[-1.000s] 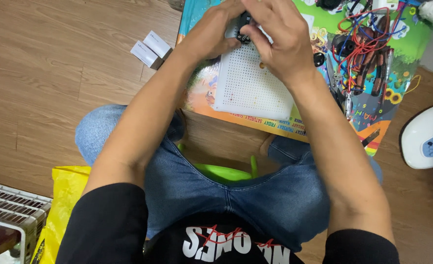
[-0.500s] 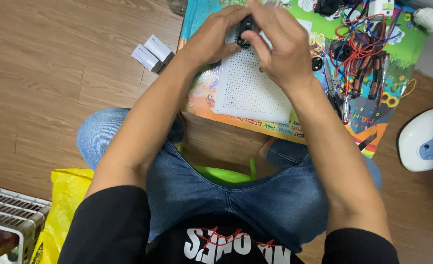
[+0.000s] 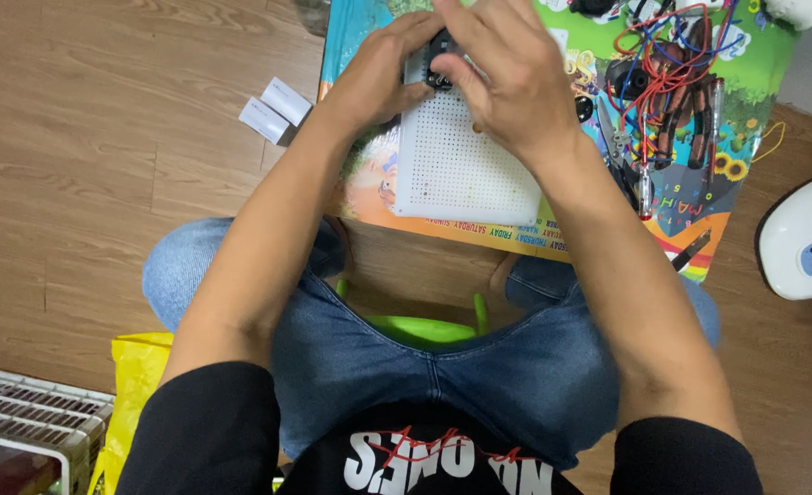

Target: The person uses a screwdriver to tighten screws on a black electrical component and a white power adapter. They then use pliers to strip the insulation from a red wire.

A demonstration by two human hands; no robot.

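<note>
Two small white boxes (image 3: 276, 110) lie on the wooden floor (image 3: 85, 183), beside a yellow bag (image 3: 135, 385).

Wood floor (image 3: 103, 137), colourful mat (image 3: 745, 82), 2 boxes (image 3: 276, 110)

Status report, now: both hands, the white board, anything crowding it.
Left hand and right hand both on a small black part at the white perforated board's far edge. Board flat on colourful mat. Wire tangle beside, apart.

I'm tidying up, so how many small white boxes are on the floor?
2: both small white boxes lie side by side on the wooden floor, just left of the colourful mat. Others may be hidden.
</note>
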